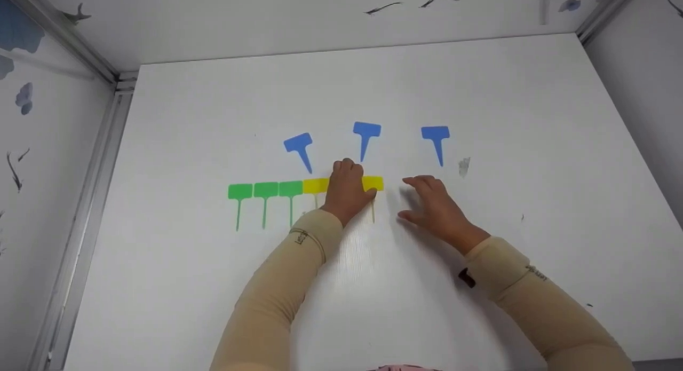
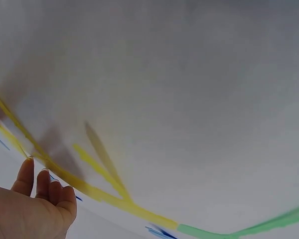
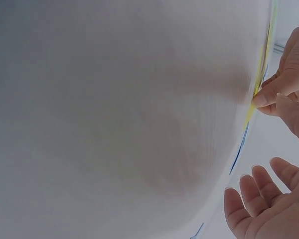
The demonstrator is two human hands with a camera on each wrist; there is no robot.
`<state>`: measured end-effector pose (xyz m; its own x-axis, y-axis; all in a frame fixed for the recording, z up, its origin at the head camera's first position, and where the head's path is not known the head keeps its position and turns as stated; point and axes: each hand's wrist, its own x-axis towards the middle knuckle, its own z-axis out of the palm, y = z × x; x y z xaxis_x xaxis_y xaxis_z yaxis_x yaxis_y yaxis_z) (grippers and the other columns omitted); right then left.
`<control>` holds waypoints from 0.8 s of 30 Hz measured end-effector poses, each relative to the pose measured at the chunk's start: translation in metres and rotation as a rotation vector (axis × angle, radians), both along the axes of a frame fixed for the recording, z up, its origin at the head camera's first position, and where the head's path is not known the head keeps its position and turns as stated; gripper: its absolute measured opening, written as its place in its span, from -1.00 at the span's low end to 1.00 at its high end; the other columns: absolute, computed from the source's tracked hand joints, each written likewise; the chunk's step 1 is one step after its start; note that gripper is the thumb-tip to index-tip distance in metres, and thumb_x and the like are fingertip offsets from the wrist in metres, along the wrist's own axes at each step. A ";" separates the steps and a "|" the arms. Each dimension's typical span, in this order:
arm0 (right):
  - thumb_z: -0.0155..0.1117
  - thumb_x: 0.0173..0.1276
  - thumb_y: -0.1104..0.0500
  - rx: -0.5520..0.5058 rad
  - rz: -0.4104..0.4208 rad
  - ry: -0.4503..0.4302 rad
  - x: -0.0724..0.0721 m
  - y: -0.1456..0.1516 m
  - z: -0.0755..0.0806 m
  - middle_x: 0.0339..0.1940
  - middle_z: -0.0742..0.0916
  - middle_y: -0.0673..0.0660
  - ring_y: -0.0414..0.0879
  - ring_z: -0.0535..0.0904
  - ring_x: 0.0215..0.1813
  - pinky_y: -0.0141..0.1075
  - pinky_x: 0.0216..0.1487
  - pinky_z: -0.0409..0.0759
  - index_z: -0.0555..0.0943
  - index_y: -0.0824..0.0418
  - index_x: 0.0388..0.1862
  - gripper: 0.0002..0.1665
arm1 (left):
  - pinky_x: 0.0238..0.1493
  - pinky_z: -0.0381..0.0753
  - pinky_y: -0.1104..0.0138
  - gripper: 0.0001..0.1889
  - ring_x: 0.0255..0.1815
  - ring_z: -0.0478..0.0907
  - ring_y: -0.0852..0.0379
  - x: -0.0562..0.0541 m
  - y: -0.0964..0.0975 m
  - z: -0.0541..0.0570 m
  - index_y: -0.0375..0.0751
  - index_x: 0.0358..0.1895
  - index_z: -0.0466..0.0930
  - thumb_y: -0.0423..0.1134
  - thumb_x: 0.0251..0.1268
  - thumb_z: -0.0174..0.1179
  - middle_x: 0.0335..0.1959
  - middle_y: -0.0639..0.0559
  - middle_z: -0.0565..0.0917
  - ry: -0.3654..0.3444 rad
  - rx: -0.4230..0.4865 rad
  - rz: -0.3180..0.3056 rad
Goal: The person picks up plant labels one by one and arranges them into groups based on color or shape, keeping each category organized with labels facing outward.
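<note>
A row of T-shaped plant labels lies on the white table, green labels (image 1: 266,189) at the left and yellow labels (image 1: 316,186) at the right. My left hand (image 1: 349,189) lies over the yellow part, covering its middle. Its thumb and bent fingers hold the rightmost yellow label (image 1: 374,183) at its edges. In the left wrist view, the fingertips of that hand (image 2: 40,209) meet the yellow strip. My right hand (image 1: 435,208) hovers just right of the row, fingers loosely spread, holding nothing. Thumb and fingers stand apart in the right wrist view.
Beyond the row lie three blue plant labels: a tilted left one (image 1: 300,147), a middle one (image 1: 366,136) and a right one (image 1: 436,139). A grey smudge (image 1: 464,166) marks the white table (image 1: 533,120). White panels (image 1: 293,18) enclose its back and sides.
</note>
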<state>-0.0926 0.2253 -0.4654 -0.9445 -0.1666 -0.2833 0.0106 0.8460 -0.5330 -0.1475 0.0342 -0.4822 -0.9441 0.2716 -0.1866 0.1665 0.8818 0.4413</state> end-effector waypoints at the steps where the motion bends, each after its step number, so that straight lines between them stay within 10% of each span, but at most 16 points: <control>1: 0.46 0.18 0.09 0.002 0.000 0.000 0.000 0.000 0.000 0.40 0.34 0.24 0.16 0.21 0.43 0.02 0.38 0.27 0.28 0.11 0.42 -0.13 | 0.26 0.32 0.34 -0.51 0.13 0.24 0.05 0.000 0.000 0.000 -0.28 0.11 0.48 0.01 0.27 0.25 0.11 -0.07 0.41 0.000 0.003 -0.001; 24: 0.46 0.18 0.10 0.011 0.013 0.005 -0.004 -0.003 0.001 0.39 0.34 0.24 0.15 0.23 0.40 -0.01 0.38 0.28 0.29 0.13 0.41 -0.14 | 0.22 0.30 0.24 -0.54 0.11 0.26 -0.01 0.002 -0.006 0.001 -0.27 0.03 0.52 0.03 0.26 0.25 0.03 -0.09 0.44 0.055 -0.030 0.001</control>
